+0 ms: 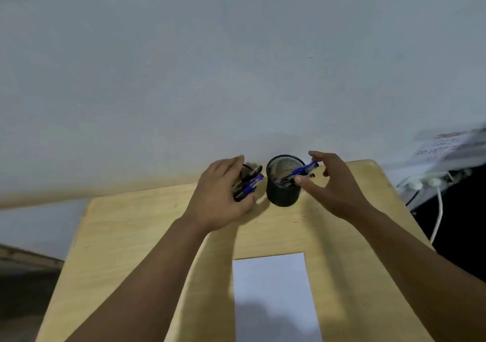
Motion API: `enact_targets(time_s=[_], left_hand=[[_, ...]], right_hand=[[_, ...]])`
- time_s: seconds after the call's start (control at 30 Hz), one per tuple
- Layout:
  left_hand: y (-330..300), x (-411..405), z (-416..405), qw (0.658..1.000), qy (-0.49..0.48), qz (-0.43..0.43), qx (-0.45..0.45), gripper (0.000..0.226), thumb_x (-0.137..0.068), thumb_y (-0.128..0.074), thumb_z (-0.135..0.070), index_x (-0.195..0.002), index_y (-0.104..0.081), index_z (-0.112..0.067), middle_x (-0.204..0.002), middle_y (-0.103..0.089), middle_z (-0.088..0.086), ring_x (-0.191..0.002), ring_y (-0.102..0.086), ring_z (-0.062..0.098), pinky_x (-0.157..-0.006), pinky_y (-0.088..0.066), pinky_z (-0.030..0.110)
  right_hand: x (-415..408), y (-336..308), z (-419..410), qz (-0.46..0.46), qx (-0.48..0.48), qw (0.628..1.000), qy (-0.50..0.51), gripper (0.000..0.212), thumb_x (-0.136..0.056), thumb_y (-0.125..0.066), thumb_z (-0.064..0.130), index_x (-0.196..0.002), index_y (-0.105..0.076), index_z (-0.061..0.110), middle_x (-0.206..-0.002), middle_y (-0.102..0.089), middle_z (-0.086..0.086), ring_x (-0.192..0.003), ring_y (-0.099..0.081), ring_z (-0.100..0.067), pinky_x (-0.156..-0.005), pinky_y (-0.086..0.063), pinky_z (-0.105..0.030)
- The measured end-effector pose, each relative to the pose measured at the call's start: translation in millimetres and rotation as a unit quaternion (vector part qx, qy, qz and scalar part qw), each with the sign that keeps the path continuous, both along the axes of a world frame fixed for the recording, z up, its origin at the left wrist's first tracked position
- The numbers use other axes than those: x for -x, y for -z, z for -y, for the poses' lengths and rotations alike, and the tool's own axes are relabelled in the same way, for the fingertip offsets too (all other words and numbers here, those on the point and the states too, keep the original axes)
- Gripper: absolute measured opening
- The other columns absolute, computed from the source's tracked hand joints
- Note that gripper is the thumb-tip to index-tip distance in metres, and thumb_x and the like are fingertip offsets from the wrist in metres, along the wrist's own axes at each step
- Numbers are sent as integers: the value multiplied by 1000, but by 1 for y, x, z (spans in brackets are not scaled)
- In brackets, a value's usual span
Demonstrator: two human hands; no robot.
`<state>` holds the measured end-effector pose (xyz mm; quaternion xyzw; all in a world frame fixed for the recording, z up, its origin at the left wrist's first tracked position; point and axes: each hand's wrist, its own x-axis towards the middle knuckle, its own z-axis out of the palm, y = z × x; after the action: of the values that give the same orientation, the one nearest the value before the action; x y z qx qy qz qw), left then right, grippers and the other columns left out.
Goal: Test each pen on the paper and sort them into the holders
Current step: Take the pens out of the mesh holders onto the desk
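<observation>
Two pen holders stand at the table's far edge. My left hand (221, 199) is curled around the left holder (247, 169), which it mostly hides. Several dark pens and a blue pen (252, 184) stick out of that holder past my fingers. The black mesh holder (282, 191) stands upright just to the right, with a blue pen (305, 169) and some dark pens leaning out over its right rim. My right hand (334, 184) hovers beside that rim with its fingers spread, thumb tip at the leaning pens. A white paper (273, 289) lies near me in the table's middle.
The wooden table (136, 236) ends at a pale wall just behind the holders. To the right, past the table edge, are a white cable (438, 210), a power strip (431, 182) and a printed sign (444, 147). Floor shows at the lower left.
</observation>
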<state>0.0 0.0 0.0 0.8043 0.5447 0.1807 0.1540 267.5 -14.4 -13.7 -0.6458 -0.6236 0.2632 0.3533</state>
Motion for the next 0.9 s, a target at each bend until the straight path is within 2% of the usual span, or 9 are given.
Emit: enact_targets(time_s=[0.13, 0.2, 0.27, 0.33, 0.43, 0.5, 0.67, 0.8, 0.9], left_hand=[[9, -11, -8, 998, 11, -41, -50, 86, -79, -53, -60, -150, -37, -16, -150, -45, 0, -136, -34, 20, -112, -24, 31], [15, -16, -11, 998, 3, -45, -54, 83, -80, -54, -60, -149, -39, -18, -144, -49, -1, -131, -36, 23, -108, -29, 34], [19, -18, -14, 996, -6, -51, -69, 78, -80, -49, -64, -145, -45, -22, -134, -54, -2, -122, -39, 24, -102, -33, 36], [24, -21, -18, 996, -18, -48, -79, 70, -80, -43, -66, -137, -54, -27, -122, -57, -5, -112, -42, 23, -96, -36, 36], [31, -24, -21, 993, -24, -64, -93, 51, -88, -48, -59, -129, -58, -31, -115, -57, -7, -109, -43, 24, -94, -32, 38], [33, -26, -20, 991, -32, -66, -108, 42, -94, -47, -56, -127, -59, -33, -114, -57, -8, -111, -43, 24, -95, -27, 39], [34, -31, -16, 987, -58, -55, -142, 30, -99, -42, -47, -117, -63, -34, -110, -59, -11, -109, -43, 22, -94, -25, 38], [30, -32, -12, 987, -63, -10, -145, 27, -101, -44, -41, -116, -63, -30, -114, -59, -10, -112, -42, 21, -89, -19, 31], [18, -35, -6, 985, -53, 68, -147, 28, -101, -41, -39, -116, -62, -27, -117, -59, -11, -113, -43, 19, -89, -22, 31]], right_hand=[[5, 16, -5, -14, -39, 999, 18, 57, -78, -79, 39, -130, -55, 31, -115, -54, 7, -101, -50, -5, -87, -38, -19], [9, 24, -8, -25, -50, 998, 25, 53, -79, -79, 37, -126, -57, 30, -110, -56, 7, -95, -52, 3, -80, -36, -10], [9, 27, -11, -32, -61, 997, 26, 45, -80, -79, 35, -119, -58, 28, -98, -60, 8, -81, -53, 3, -71, -38, -7], [11, 29, -12, -34, -84, 996, 10, 37, -81, -78, 33, -110, -59, 23, -87, -63, 4, -73, -55, -6, -66, -44, -14], [11, 30, -15, -15, -129, 991, -21, 30, -84, -76, 29, -103, -59, 14, -81, -63, -2, -72, -61, -21, -62, -55, -35], [10, 28, -16, -24, -123, 992, -21, 22, -88, -72, 29, -100, -60, 14, -77, -64, -3, -69, -62, -21, -59, -55, -37], [12, 19, -19, -42, -93, 995, -20, 10, -95, -63, 27, -97, -64, 17, -74, -66, 9, -64, -62, 2, -56, -46, -11], [16, 5, -10, -15, -100, 995, -19, 7, -96, -61, 29, -97, -65, 23, -79, -68, 10, -66, -62, 5, -56, -45, -8], [18, -12, 3, -3, -137, 990, -26, 7, -96, -62, 27, -96, -65, 20, -78, -68, 8, -66, -60, 6, -56, -42, -7]])
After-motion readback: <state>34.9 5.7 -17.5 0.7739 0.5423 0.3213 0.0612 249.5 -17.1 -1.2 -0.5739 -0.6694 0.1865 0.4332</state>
